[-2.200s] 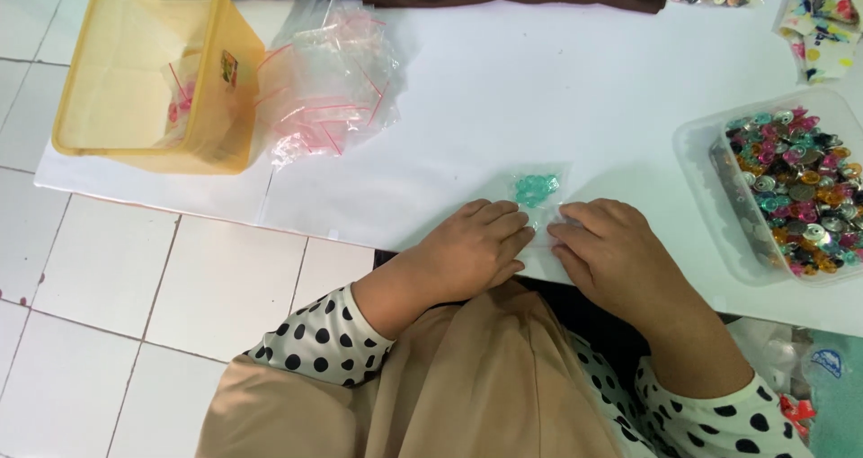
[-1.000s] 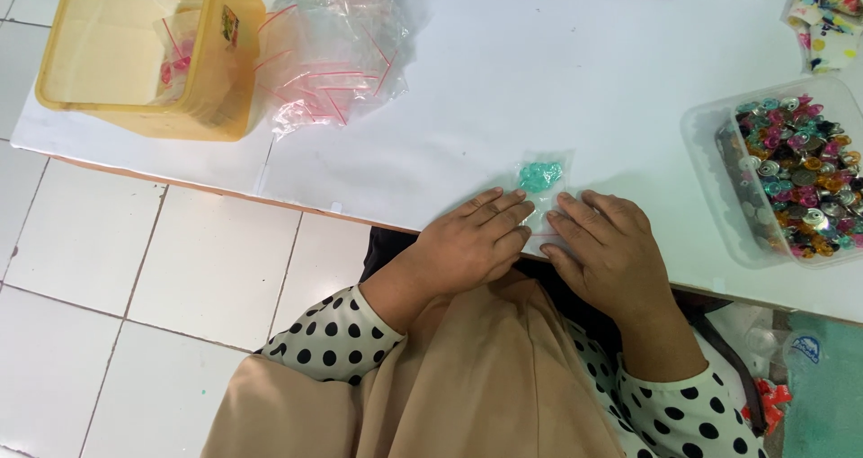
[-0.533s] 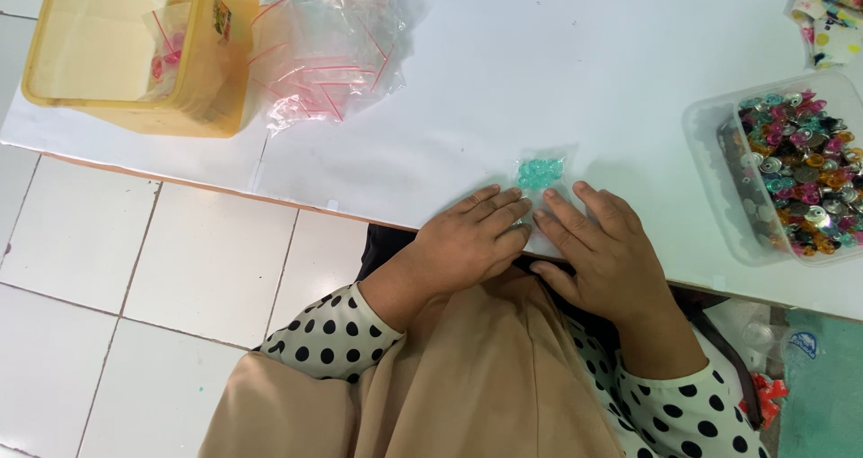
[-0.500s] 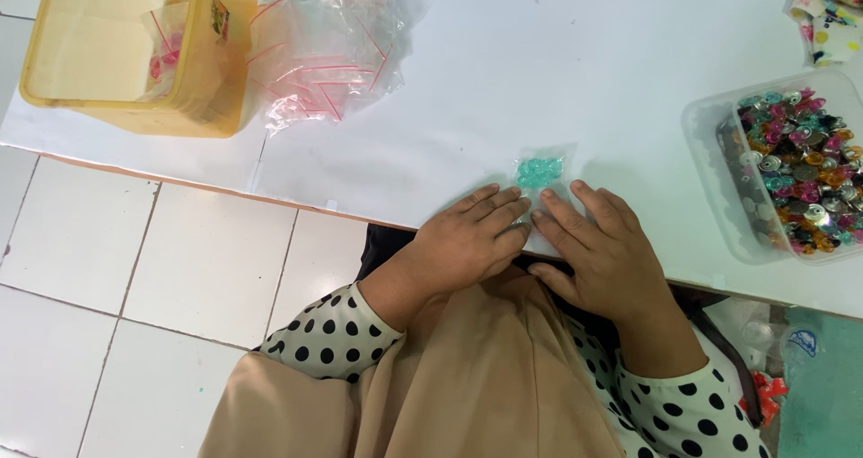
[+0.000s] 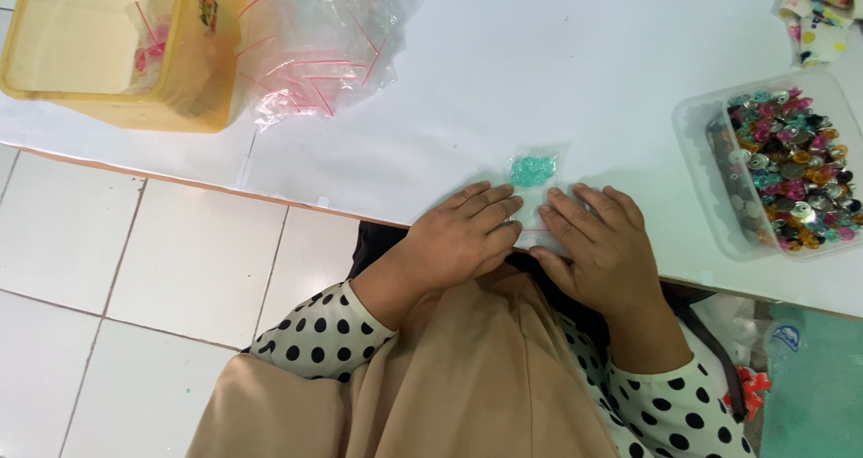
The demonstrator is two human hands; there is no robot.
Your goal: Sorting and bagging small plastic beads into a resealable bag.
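Observation:
A small clear plastic bag [image 5: 534, 186] with teal beads bunched at its far end lies flat on the white table [image 5: 557, 71] near the front edge. My left hand [image 5: 463, 238] presses its fingertips on the bag's near left part. My right hand [image 5: 598, 242] presses on the bag's near right part. Both hands lie palm down, fingers together, and the bag's near end is hidden under them.
A clear tub [image 5: 778, 166] of several colourful shiny pieces stands at the right. A yellow plastic bin [image 5: 117, 49] sits at the far left, beside a heap of clear bags with red strips [image 5: 315, 44]. Patterned items [image 5: 818, 8] lie at the far right corner. White floor tiles below.
The view has shifted slightly. My hands stay pressed on the near end of the small bag with little movement; the teal beads remain at its far end.

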